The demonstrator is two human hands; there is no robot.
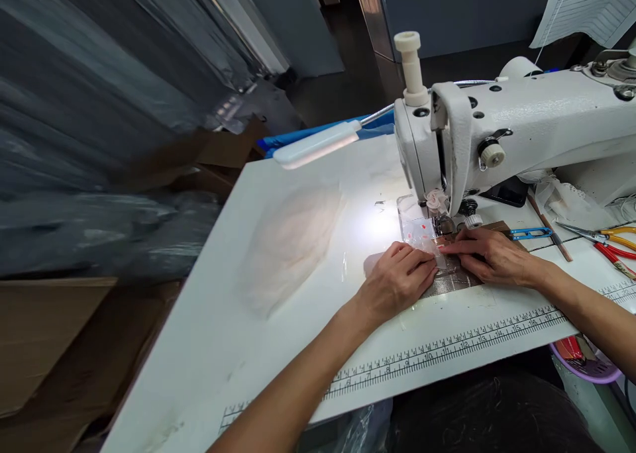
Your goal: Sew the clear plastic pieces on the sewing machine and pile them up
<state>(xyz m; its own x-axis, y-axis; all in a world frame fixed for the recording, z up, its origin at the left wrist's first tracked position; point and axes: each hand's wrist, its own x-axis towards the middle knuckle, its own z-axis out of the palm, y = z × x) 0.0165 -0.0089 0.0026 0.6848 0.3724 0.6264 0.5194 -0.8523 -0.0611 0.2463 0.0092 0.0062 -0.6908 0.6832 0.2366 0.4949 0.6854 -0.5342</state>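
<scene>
A small piece of sheer whitish fabric with red spots lies under the presser foot area of the white sewing machine. My left hand rests palm down on its near left edge, fingers side by side and slightly bent. From the right, my right hand reaches in with the index finger stretched onto the fabric and the other fingers apart from it. Its fingertips are close to the presser foot. A metal plate shows beneath the hands. Part of the fabric is hidden under my fingers.
A lamp lights the white table, which has a printed ruler near its front edge. Right of my right hand lie a blue thread snipper, a brown stick, and pliers. Cardboard boxes stand left.
</scene>
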